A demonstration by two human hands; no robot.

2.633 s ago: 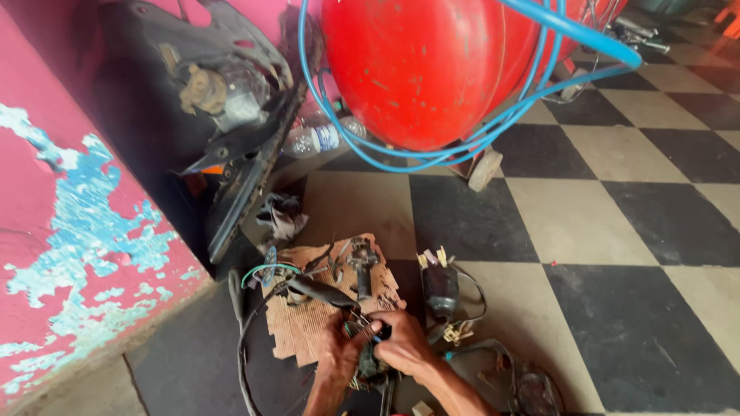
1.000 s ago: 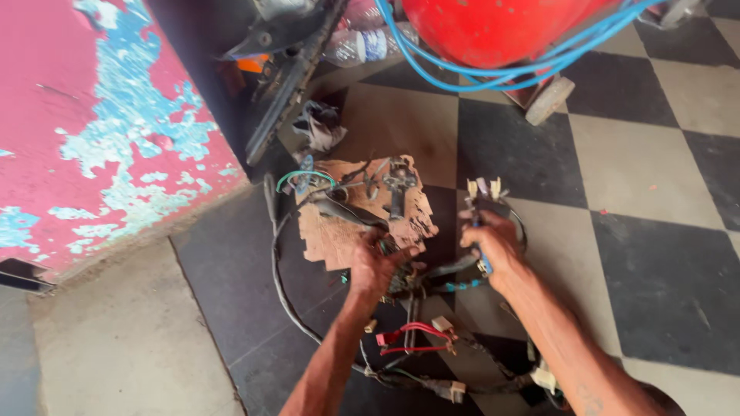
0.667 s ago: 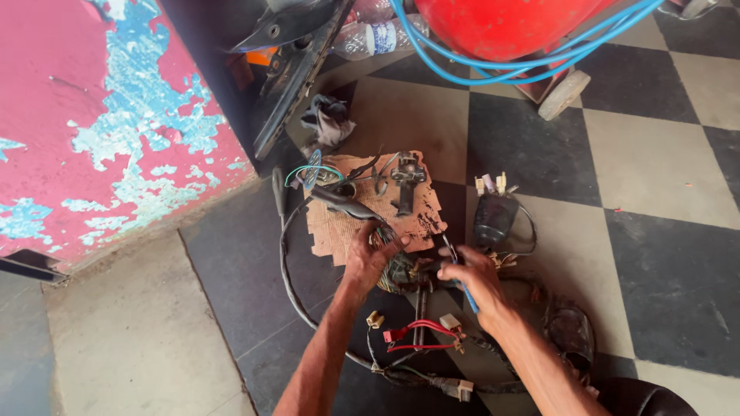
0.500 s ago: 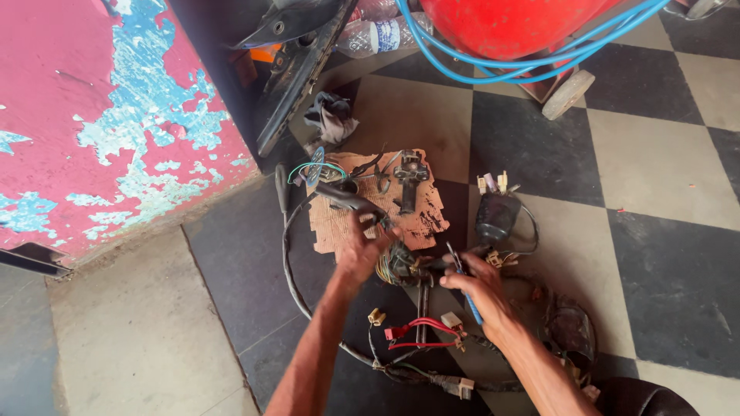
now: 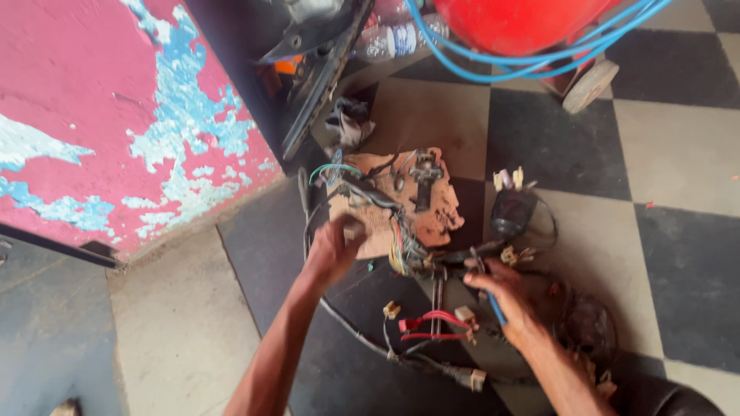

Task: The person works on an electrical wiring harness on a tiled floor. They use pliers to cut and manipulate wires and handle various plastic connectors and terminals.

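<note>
Checkered floor tiles [image 5: 678, 154] carry a limp, light tangle of multicoloured wiring harness [image 5: 401, 246] — left hand [image 5: 333, 250] clamped on its bundle, right hand [image 5: 505, 296] pinching a thin blue tool [image 5: 497, 308]; grip the sheathed trunk, not connectors.

Your single head-worn camera looks steeply down and slightly forward onto the checkered floor [image 5: 678, 154], from about arm's length above it. Your left hand [image 5: 333, 250] and right hand [image 5: 505, 293] enter from the bottom edge. The pink wall [image 5: 100, 115] fills the upper left; the red tank [image 5: 524, 23] is cut off at the top edge. No second view overlaps this one.
</note>
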